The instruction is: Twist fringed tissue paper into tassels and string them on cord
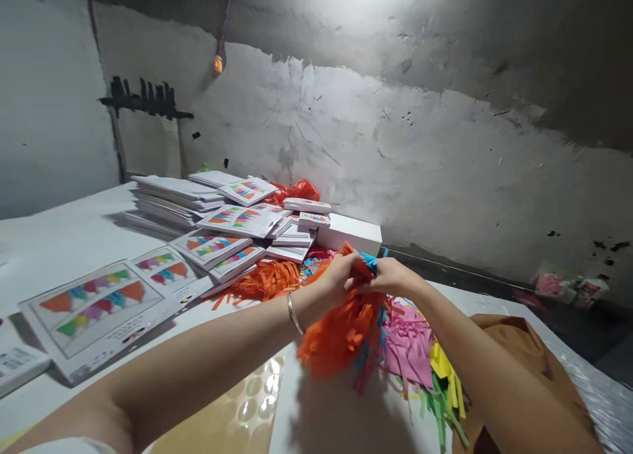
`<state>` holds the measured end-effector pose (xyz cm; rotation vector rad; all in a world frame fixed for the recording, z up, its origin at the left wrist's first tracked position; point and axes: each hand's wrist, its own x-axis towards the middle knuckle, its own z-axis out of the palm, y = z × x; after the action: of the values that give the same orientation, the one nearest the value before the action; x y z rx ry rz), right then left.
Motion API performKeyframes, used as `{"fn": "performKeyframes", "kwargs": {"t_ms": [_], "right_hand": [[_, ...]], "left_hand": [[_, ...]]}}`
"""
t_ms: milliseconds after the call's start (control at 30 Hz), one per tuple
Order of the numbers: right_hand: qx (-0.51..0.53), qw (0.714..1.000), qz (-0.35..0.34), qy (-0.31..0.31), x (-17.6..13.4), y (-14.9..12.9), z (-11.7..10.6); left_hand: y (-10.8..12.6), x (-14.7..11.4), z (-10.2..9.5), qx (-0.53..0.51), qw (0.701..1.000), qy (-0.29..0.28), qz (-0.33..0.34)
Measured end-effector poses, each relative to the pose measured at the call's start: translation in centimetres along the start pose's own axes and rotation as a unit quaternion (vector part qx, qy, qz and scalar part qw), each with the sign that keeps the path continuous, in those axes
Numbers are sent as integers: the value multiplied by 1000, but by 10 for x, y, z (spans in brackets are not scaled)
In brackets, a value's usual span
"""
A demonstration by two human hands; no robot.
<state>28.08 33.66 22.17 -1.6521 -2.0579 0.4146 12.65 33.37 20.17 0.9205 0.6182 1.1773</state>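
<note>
Pinches the gathered top of an orange fringe bunch point(329, 345) with bent fingers of the left hand point(341, 272), and just to the right, at the same top, pinches it also with the right hand point(393, 276). Holds both hands close together, not spread; cannot tell the exact place of every fingertip, because of strips and knuckles in front. Holds the bunch in the middle, over the white table point(84, 233), seemingly by its top in order to let the loose strips hang without being crushed. Shows some blue strips point(370, 261) too, beside the right hand, at the upper end of the bunch.

Has more fringe lying around within short reach, likely for easy taking by colour: an orange pile point(271, 279) farther to the left, a pink fringe point(408, 348) to the right, then yellow strips point(442, 365) and, nearer, green strips point(438, 404). Has printed packs point(242, 220) stacked and overlapping at the far left, perhaps to save table surface, and a larger pack point(111, 305) nearer, with the pictured side up. Has a white box point(353, 231) on the far side, close to the wall point(445, 150). Has a sheet with round shiny spots point(254, 398) at the near side, and a brown sheet point(519, 348) at the right, partly hidden by the forearm; cannot tell cloth from paper.
</note>
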Motion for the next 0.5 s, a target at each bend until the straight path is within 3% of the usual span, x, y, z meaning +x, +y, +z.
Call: {"fn": "performKeyframes", "kwargs": {"t_ms": [100, 200, 300, 400, 500], "right_hand": [[30, 995, 76, -53, -1, 14, -7], [27, 986, 155, -60, 2, 38, -25], [-16, 979, 204, -6, 15, 69, -63], [-90, 971, 207, 79, 33, 104, -103], [-194, 948, 187, 166, 48, 140, -111]], "left_hand": [[14, -1, -5, 11, 1000, -21, -15], [27, -8, -23, 44, 999, -23, 6], [26, -22, -52, 107, 994, -22, 11], [9, -36, -86, 178, 984, -17, -15], [-13, -45, -118, 229, 973, -1, -41]]}}
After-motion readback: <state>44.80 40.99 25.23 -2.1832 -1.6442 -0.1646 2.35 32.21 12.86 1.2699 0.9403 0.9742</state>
